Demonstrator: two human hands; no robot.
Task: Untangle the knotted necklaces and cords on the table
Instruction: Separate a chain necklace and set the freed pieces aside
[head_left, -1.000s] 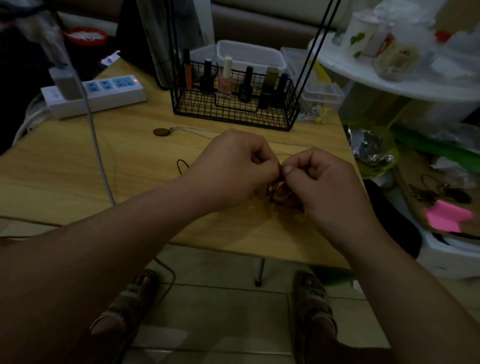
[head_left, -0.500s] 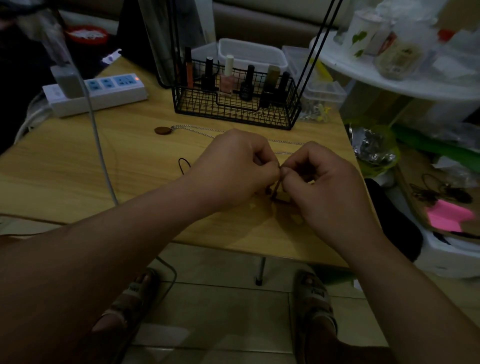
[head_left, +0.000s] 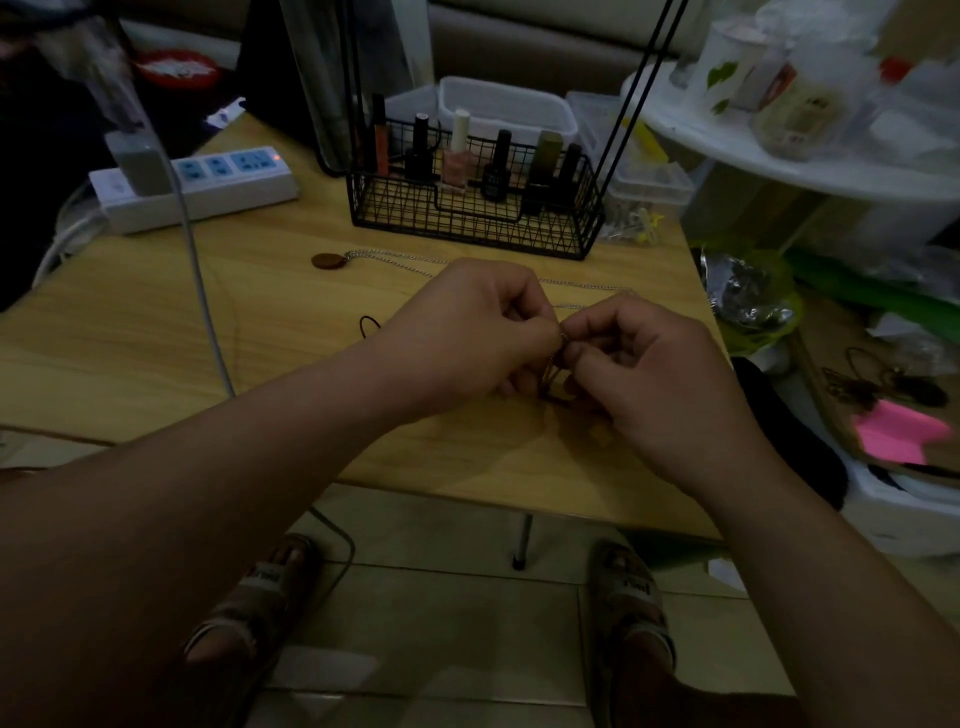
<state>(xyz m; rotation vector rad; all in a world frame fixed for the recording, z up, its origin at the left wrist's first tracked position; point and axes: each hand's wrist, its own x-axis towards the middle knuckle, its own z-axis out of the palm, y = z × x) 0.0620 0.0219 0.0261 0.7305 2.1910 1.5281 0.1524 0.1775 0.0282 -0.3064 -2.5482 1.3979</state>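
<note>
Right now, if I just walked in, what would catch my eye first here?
The left hand and right hand meet over the middle of the pale wooden table, fingertips pinching a small knot of thin cords between them. Behind them lies a silver chain with a round brown pendant, and farther back stands a black wire basket holding nail polish bottles.

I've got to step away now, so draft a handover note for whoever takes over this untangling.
Left hand: pinches the knot over the table.
Right hand: pinches the same knot from the other side.
The silver chain with its brown pendant lies behind the hands. A black cord loop shows beside the left hand.
Done: nothing visibly freed.
Left: work the knot loose and separate the strands.
</note>
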